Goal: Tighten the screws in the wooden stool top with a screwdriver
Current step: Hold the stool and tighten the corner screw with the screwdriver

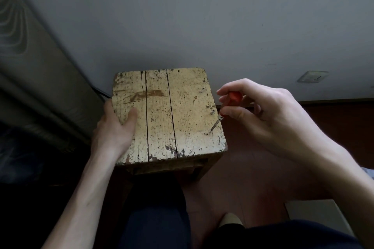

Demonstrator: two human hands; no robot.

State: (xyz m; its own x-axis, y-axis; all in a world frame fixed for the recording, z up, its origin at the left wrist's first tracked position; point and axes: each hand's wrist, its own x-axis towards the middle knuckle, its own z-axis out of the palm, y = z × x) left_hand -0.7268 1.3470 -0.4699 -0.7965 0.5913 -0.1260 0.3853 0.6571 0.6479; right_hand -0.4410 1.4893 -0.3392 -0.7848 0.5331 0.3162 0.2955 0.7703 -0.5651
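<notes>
Wooden stool top: worn cream paint, three boards, two dark cracks running from the near edge to the far edge. It stands against the grey wall, on a reddish-brown floor.

Screwdriver: red handle, thin metal shaft. The long axis is tilted, with the handle up and to the right and the tip down and to the left. The tip rests on the near screw, close to the stool's right edge and near its front right corner.

Right hand: its fingertips pinch the red handle, and the fingers hide part of it.

Left hand: it grips the stool top's left edge. The thumb lies flat on the top board; the fingers are out of sight over the side.

Two more screws along the right edge: middle screw, just beside the shaft, and far screw, both standing slightly proud.

Surroundings: wall socket low on the wall to the right; dark cable behind the stool's far left corner; person's dark trouser leg below the stool.
</notes>
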